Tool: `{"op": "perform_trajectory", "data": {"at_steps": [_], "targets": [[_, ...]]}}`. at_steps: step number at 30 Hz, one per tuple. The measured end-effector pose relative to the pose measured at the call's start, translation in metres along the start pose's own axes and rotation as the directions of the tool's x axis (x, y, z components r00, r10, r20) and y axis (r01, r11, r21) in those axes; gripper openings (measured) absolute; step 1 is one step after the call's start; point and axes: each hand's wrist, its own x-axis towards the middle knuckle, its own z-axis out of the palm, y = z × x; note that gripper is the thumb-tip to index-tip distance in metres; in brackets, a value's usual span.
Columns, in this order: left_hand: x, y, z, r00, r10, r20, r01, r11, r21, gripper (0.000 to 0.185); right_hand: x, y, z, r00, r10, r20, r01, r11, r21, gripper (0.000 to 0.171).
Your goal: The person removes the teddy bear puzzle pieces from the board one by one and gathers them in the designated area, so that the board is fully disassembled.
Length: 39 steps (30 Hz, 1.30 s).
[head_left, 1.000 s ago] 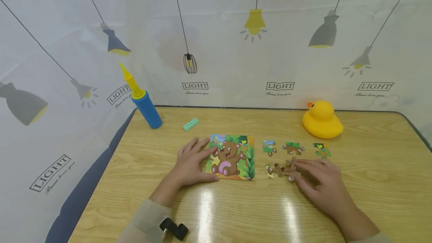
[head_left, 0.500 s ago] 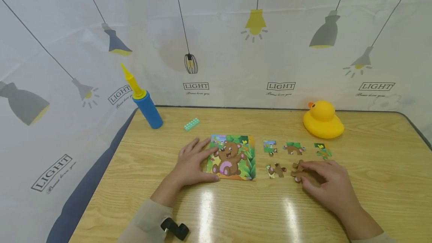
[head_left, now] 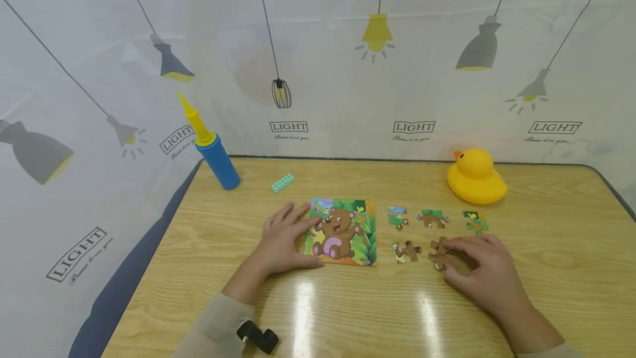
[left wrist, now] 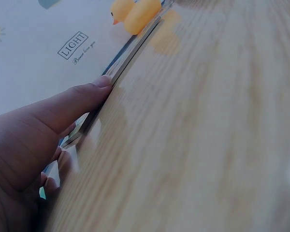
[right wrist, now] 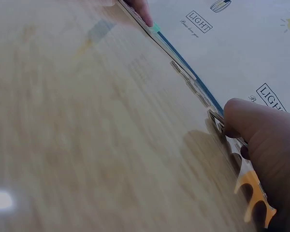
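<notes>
A square picture board (head_left: 365, 247) showing a brown bear lies flat in the middle of the table. My left hand (head_left: 285, 242) rests at its left edge, fingers spread, the index finger over the picture and the thumb near the front corner. Thumb and index finger of my right hand (head_left: 484, 267) pinch a brown jigsaw piece (head_left: 438, 254), close over the table. Just left of it lies a jigsaw piece (head_left: 406, 251) with brown and cream parts. Behind these sit a blue-and-green piece (head_left: 396, 216), a brown-and-green piece (head_left: 433, 219) and a green corner piece (head_left: 475, 221).
A yellow rubber duck (head_left: 476, 178) sits at the back right of the wooden table (head_left: 348, 314). At the back left stands a blue hand pump (head_left: 218, 164) with a yellow nozzle, near a mint studded strip (head_left: 282, 183). A lamp-printed cloth (head_left: 328, 82) hangs behind.
My right hand has moved slightly right, drawing the pinched jigsaw piece away from the piece on its left. The left hand has stayed on the board.
</notes>
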Motion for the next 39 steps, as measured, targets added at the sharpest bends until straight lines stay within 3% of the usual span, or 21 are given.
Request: {"op": "perform_trajectory", "data": {"at_steps": [12,21,32,39], "targets": [[0.002,0.003,0.0,1.0,0.01,-0.009,-0.01,1.0,-0.001,0.1,-0.001,0.0,-0.003,0.998,0.048,0.039,-0.047,0.999,-0.01,0.043],[0.004,0.003,0.001,1.0,0.003,-0.005,-0.003,1.0,0.005,0.1,0.001,-0.003,-0.004,0.997,0.049,0.053,-0.047,0.998,-0.033,0.035],[0.001,0.001,0.003,1.0,0.012,-0.015,-0.012,1.0,-0.009,0.1,0.01,-0.005,0.009,0.994,-0.107,0.005,0.107,0.994,0.027,0.032],[0.001,-0.001,0.003,1.0,-0.01,-0.008,0.01,1.0,-0.003,0.102,0.016,-0.021,0.024,0.991,-0.132,-0.007,0.132,0.991,0.02,0.026]]}}
